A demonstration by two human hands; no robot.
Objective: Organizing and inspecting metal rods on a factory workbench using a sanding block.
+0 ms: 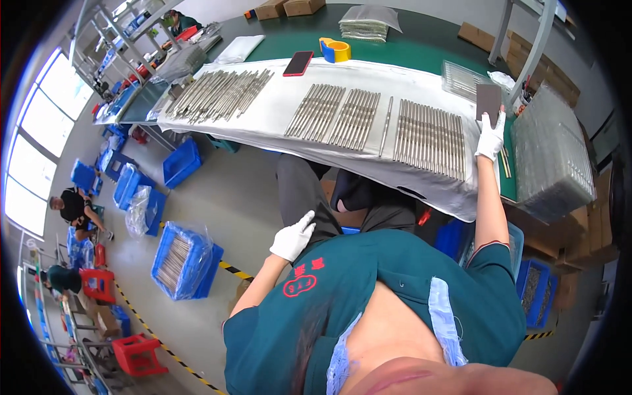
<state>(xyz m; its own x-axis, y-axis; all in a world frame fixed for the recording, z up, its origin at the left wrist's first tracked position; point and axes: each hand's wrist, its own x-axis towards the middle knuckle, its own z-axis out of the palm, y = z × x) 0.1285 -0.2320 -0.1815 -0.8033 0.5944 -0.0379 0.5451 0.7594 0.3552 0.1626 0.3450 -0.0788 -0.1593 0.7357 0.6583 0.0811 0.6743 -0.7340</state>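
My right hand (pixel 490 137), in a white glove with bare fingertips, grips the lower edge of a flat, dark brown rectangular sheet (pixel 488 103) at the table's right end. My left hand (pixel 293 237), also gloved, lies with its fingers stretched out on my thigh. On the white cloth (pixel 276 125), slim metal rods stand in rows: a right group (pixel 429 139), a middle group (pixel 355 118) and a left group (pixel 316 112). Between the middle and right groups, a single rod (pixel 386 126) lies apart. A looser heap of rods (pixel 220 93) covers the cloth's left part.
A red-edged phone (pixel 298 64) and a yellow-and-blue tape roll (pixel 336 50) lie behind the rods. Stacked transparent plastic trays (pixel 550 148) stand beside my right arm. Blue crates (pixel 184 260) sit on the floor at left. Other people (pixel 78 207) are farther off.
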